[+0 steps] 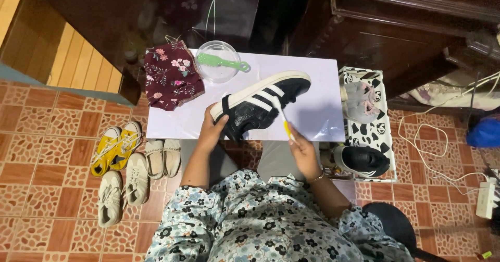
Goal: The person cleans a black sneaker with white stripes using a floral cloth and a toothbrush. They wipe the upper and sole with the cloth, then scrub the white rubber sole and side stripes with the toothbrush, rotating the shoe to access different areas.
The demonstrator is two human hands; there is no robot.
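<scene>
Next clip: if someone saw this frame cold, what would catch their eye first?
The black sneaker with white stripes, tilted over the middle of the white table; the left hand grips its heel while the right hand works a toothbrush along its side. Next, the green brush lying across a clear bowl at the table's far edge, beside a floral cloth.

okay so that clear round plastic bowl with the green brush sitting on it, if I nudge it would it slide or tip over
The clear round plastic bowl looks thin and light, so it would probably slide easily on the smooth white tabletop. The green brush lies across its rim with the handle overhanging, so a nudge may well knock it off. The bowl looks low and wide, so tipping seems unlikely.
</scene>
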